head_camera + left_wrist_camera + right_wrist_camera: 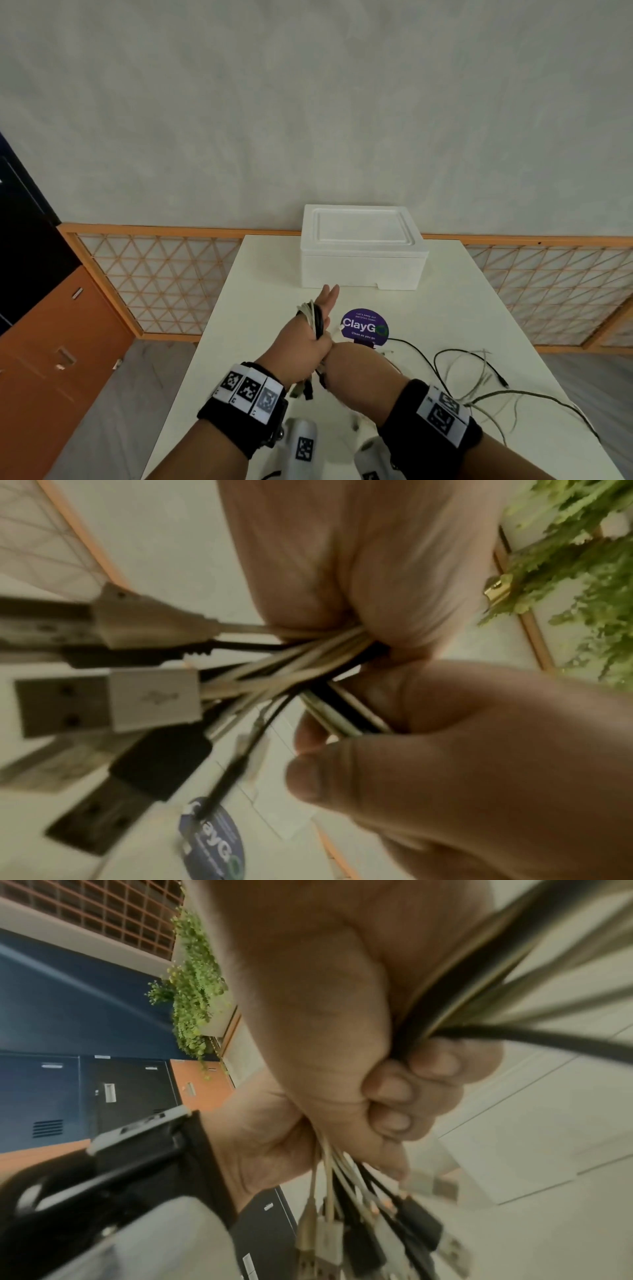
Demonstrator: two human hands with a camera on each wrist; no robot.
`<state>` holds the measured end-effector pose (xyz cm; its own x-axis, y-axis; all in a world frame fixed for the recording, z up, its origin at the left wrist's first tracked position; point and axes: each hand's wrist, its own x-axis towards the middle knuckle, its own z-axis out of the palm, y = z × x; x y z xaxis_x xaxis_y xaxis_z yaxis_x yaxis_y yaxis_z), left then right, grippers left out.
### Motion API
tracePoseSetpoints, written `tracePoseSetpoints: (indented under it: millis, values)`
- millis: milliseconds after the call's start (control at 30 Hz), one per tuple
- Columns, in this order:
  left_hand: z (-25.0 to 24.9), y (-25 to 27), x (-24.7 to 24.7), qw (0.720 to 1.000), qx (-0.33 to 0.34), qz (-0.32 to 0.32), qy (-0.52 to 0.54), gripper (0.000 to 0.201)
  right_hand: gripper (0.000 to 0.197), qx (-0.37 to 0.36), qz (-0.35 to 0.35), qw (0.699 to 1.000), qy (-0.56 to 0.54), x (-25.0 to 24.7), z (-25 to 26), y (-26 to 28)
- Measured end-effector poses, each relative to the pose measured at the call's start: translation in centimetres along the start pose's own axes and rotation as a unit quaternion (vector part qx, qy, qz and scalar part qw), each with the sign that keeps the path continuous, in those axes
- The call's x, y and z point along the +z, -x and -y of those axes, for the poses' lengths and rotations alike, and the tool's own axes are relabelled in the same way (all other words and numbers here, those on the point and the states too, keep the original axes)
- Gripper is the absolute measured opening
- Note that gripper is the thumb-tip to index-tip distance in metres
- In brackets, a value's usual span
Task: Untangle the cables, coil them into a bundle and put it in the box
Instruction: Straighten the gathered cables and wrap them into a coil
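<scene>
Sitting shut at twelve o'clock on the white worktop (445, 308), the foam box (363, 250) was blocky, matte and white, its recessed lid on, so its contents were hidden. My left hand (308, 339) had thin black and pale cables (313, 317) looped around its palm, fingers (330, 296) straight and pressed together. My right hand (342, 1042) was curled round the same bundle, flat USB plugs (109, 702) dangling below. Loose cable ends (479, 380) trailed at three o'clock beside a round purple sticker (365, 329).
</scene>
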<state>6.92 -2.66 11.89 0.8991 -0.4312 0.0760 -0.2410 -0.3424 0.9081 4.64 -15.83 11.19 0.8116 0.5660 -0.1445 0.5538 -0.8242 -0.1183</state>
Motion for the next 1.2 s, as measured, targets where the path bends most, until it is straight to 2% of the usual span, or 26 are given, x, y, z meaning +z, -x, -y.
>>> tracePoseSetpoints:
  millis: [33,67,133,200,300,367,467,533,600,633,667,733,767,800,833,867,933,1000,1100,1167,1200]
  values:
    - [0.3,-0.1,-0.1,0.998,-0.006,-0.011,-0.058,0.079,0.016,-0.012,-0.003,1.000,-0.004,0.1,0.2,-0.1]
    - [0.7,-0.3,-0.3,0.992,-0.014,-0.024,-0.121,0.076,0.019,0.009,-0.018,1.000,0.009,0.3,0.2,0.0]
    - [1.8,-0.5,-1.1,0.971,-0.043,-0.062,-0.229,0.073,0.018,0.051,-0.006,0.998,-0.026,0.2,0.0,0.9]
    - [3.3,-0.3,-2.0,0.956,-0.082,-0.066,-0.275,0.073,0.016,0.065,0.011,0.996,-0.057,-0.2,0.2,2.1]
    - [5.1,0.5,-1.9,0.965,-0.110,-0.034,-0.236,0.073,0.020,0.042,0.029,0.998,-0.043,-1.6,0.2,3.2]
    - [5.5,0.8,-1.5,0.965,-0.096,-0.045,-0.240,0.076,0.028,0.022,0.006,1.000,-0.017,-3.0,-0.4,3.5]
    - [3.9,1.0,-1.4,0.973,-0.077,-0.048,-0.212,0.072,0.030,-0.001,-0.043,0.999,0.031,-5.3,-1.2,3.7]
    - [2.2,1.2,-1.5,0.987,-0.068,-0.042,-0.139,0.081,0.030,-0.026,-0.094,0.993,0.064,-6.9,-1.5,3.8]
    - [-0.1,1.9,-1.5,0.998,-0.051,-0.037,-0.001,0.108,0.024,-0.061,-0.142,0.982,0.110,-8.5,-1.5,3.7]
    - [-0.7,2.1,-1.5,0.997,-0.047,-0.028,0.059,0.113,0.020,-0.072,-0.164,0.976,0.122,-9.1,-1.5,3.7]
    - [-1.2,2.1,-1.4,0.995,-0.043,-0.012,0.085,0.101,0.015,-0.085,-0.189,0.970,0.126,-9.6,-1.5,3.6]
    - [-2.1,2.1,-1.1,0.995,-0.047,0.024,0.087,0.043,0.010,-0.115,-0.210,0.963,0.122,-10.2,-1.8,3.3]
    - [-2.5,2.1,-0.9,0.994,-0.054,0.044,0.084,0.020,0.011,-0.128,-0.214,0.962,0.112,-10.5,-2.0,3.2]
    - [-2.8,2.2,-0.7,0.994,-0.046,0.063,0.073,0.017,0.014,-0.139,-0.223,0.960,0.096,-10.8,-2.1,3.1]
    - [-3.0,2.4,-0.4,0.993,-0.036,0.082,0.072,0.027,0.017,-0.148,-0.227,0.960,0.076,-10.9,-2.3,2.9]
    - [-3.1,2.6,-0.2,0.992,-0.033,0.095,0.080,0.029,0.019,-0.157,-0.230,0.959,0.050,-10.9,-2.6,2.6]
    - [-3.5,3.0,-0.1,0.987,-0.040,0.119,0.099,0.013,0.022,-0.172,-0.220,0.959,-0.041,-10.2,-3.4,1.7]
    - [-3.6,3.4,0.0,0.985,-0.038,0.131,0.106,0.012,0.021,-0.184,-0.201,0.942,-0.194,-9.0,-3.9,0.7]
    - [-4.3,3.7,0.0,0.979,-0.008,0.124,0.164,0.017,0.022,-0.173,-0.165,0.866,-0.439,-7.4,-3.7,0.1]
    - [-4.6,3.7,-0.4,0.970,0.009,0.128,0.205,0.021,0.022,-0.161,-0.138,0.813,-0.542,-6.5,-3.0,-0.1]
    - [-4.7,3.6,-0.5,0.965,0.025,0.134,0.225,0.023,0.028,-0.158,-0.144,0.793,-0.571,-6.2,-2.6,-0.1]
